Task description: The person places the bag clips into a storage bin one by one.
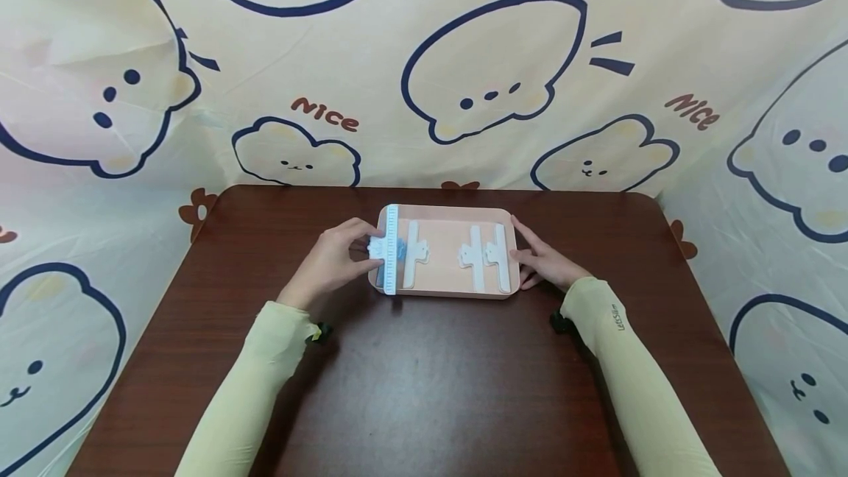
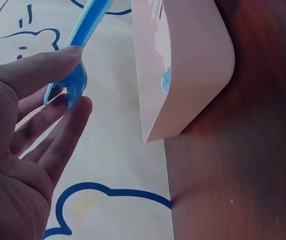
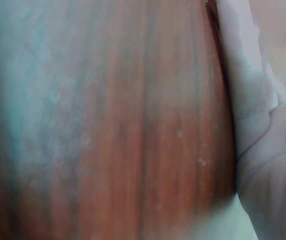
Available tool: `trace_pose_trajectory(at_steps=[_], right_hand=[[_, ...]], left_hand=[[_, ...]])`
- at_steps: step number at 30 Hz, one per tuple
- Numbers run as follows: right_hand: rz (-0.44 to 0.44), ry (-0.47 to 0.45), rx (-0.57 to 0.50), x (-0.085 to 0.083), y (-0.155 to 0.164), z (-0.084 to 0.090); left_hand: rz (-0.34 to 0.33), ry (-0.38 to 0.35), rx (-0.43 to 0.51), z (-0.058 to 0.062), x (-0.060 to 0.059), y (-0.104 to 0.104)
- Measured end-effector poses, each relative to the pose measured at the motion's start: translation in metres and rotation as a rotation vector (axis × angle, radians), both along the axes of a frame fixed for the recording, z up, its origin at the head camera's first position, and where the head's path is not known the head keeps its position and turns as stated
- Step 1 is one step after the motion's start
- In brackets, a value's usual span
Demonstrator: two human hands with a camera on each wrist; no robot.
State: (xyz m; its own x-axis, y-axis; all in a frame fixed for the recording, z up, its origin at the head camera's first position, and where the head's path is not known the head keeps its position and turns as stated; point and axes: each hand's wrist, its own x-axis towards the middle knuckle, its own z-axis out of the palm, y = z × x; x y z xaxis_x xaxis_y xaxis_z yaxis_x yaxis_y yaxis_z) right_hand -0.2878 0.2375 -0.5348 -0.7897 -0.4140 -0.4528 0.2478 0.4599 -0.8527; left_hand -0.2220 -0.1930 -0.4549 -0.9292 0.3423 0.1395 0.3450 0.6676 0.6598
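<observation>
Fingers of the left hand [image 1: 331, 260] pinch a blue clip [image 1: 391, 249] at the left rim of the pink tray [image 1: 444, 289]; its long axis runs near to far. Right hand [image 1: 543, 262] lies with straight fingers against the tray's right edge. Bare table [image 1: 430, 374] stretches toward the person.

Left wrist view: thumb and fingertips [image 2: 75, 107] grip the clip's handle [image 2: 72, 82] just beside the tray wall [image 2: 183, 75].

Right wrist view: blurred palm [image 3: 263, 165] beside dark tabletop [image 3: 107, 125].
</observation>
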Motion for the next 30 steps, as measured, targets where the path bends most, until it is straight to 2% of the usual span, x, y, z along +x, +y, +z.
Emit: trace_pose_trajectory(at_steps=[13,25,30], right_hand=[[0.005,0.007,-0.004,0.001,0.002,0.001],[-0.007,0.003,0.004,0.001,0.002,0.003],[-0.011,-0.01,0.009,0.001,0.0,0.002]], left_hand=[[-0.004,-0.014,-0.02,0.0,-0.007,0.011],[-0.013,-0.029,0.007,-0.007,-0.014,0.018],[-0.021,-0.039,0.01,-0.014,-0.017,0.023]])
